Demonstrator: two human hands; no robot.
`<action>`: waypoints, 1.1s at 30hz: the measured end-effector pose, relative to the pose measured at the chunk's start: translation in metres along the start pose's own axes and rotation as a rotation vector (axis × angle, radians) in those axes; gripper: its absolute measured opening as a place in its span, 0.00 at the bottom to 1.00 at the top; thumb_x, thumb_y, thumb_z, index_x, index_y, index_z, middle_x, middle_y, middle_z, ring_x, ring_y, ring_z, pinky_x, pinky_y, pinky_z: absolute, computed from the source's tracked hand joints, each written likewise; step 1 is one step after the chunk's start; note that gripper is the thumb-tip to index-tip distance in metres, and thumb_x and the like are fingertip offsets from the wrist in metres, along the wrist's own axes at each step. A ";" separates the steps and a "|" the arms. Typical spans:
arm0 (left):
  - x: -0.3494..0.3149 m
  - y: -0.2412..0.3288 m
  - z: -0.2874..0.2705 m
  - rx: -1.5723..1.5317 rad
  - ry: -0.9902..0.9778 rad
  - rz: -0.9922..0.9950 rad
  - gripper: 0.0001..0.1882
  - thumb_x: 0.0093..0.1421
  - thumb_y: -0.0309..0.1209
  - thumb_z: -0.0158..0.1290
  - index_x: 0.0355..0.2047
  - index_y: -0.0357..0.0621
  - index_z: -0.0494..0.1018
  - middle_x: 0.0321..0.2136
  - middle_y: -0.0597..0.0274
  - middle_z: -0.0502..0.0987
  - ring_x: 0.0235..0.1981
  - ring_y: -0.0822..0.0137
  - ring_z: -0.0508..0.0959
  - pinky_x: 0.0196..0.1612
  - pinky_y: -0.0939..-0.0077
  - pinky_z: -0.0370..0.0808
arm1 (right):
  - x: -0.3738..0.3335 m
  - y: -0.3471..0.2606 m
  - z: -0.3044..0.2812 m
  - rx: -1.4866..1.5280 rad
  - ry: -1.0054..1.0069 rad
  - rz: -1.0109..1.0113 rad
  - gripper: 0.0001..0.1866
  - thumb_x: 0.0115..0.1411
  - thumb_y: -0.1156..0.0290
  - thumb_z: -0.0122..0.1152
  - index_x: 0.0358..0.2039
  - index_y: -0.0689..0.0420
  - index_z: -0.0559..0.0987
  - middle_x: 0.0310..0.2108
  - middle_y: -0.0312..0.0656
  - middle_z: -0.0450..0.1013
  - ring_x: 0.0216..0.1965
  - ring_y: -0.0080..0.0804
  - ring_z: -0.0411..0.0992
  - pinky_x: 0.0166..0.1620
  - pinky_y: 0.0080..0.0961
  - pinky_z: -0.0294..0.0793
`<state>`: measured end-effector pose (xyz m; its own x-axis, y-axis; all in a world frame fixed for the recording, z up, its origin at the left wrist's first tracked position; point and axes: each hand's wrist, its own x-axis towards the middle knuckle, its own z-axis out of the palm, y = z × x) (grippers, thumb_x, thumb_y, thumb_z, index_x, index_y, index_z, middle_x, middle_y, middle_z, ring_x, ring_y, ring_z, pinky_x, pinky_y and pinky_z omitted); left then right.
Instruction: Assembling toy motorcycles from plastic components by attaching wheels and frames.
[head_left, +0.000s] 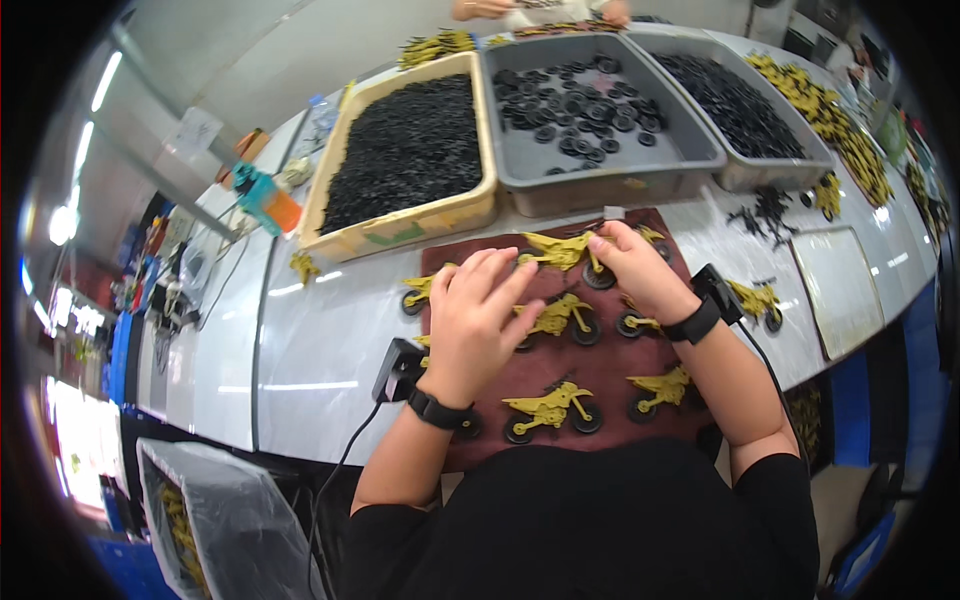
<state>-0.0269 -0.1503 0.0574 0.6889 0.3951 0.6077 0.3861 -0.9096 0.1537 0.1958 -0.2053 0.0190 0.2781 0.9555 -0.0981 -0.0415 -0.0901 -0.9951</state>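
Note:
Yellow toy motorcycles with black wheels lie in rows on a dark red cloth (490, 440) before me. At its far side, my right hand (645, 280) has thumb and fingers closed at the front end of a toy motorcycle (560, 250), just above a black wheel (599, 275). My left hand (472, 325) hovers over the cloth with fingers apart, near that toy's rear end, and hides part of the toys beneath it. Another toy motorcycle (552, 316) lies between my hands. Closer to me are a toy motorcycle (552, 407) and one more toy motorcycle (660, 390) at the right.
Beyond the cloth stand a cream bin (400, 232) of small black parts, a grey bin (610, 187) of black wheels and another grey bin (780, 172) of black pieces. Yellow toy bodies (835, 125) pile up at right. A bottle (265, 200) stands left; another person's hand (483, 9) shows opposite.

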 end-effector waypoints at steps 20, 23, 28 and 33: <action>-0.087 -0.374 -0.015 0.478 -0.082 -1.355 0.27 0.50 0.39 0.62 0.47 0.38 0.69 0.45 0.43 0.75 0.48 0.49 0.76 0.50 0.60 0.73 | 0.029 0.016 0.025 -1.156 0.031 -0.291 0.14 0.59 0.65 0.56 0.35 0.65 0.78 0.36 0.54 0.74 0.41 0.51 0.73 0.44 0.44 0.72; -0.093 -0.366 -0.023 0.344 -0.015 -1.201 0.22 0.46 0.35 0.62 0.38 0.32 0.74 0.38 0.39 0.78 0.43 0.45 0.77 0.46 0.58 0.74 | 0.033 0.026 0.016 -0.951 0.028 -0.508 0.13 0.59 0.68 0.56 0.39 0.65 0.78 0.39 0.53 0.75 0.42 0.51 0.72 0.46 0.43 0.72; -0.105 -0.297 -0.045 0.197 0.324 -0.923 0.15 0.47 0.32 0.59 0.34 0.35 0.76 0.29 0.45 0.78 0.35 0.49 0.78 0.39 0.60 0.73 | 0.030 0.016 0.028 -0.967 -0.042 -0.443 0.13 0.58 0.72 0.55 0.42 0.64 0.77 0.40 0.52 0.75 0.43 0.51 0.72 0.49 0.39 0.71; -0.098 -0.201 -0.059 0.038 0.296 -0.796 0.16 0.54 0.26 0.53 0.43 0.36 0.76 0.27 0.53 0.75 0.27 0.60 0.75 0.33 0.67 0.71 | 0.010 -0.014 0.059 -0.760 -0.015 -0.527 0.11 0.58 0.74 0.55 0.41 0.64 0.77 0.37 0.51 0.75 0.40 0.51 0.72 0.45 0.38 0.72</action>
<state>-0.2081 -0.0132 0.0132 0.0160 0.8606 0.5090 0.7115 -0.3674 0.5989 0.1427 -0.1775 0.0326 0.0700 0.9283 0.3652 0.7290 0.2023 -0.6539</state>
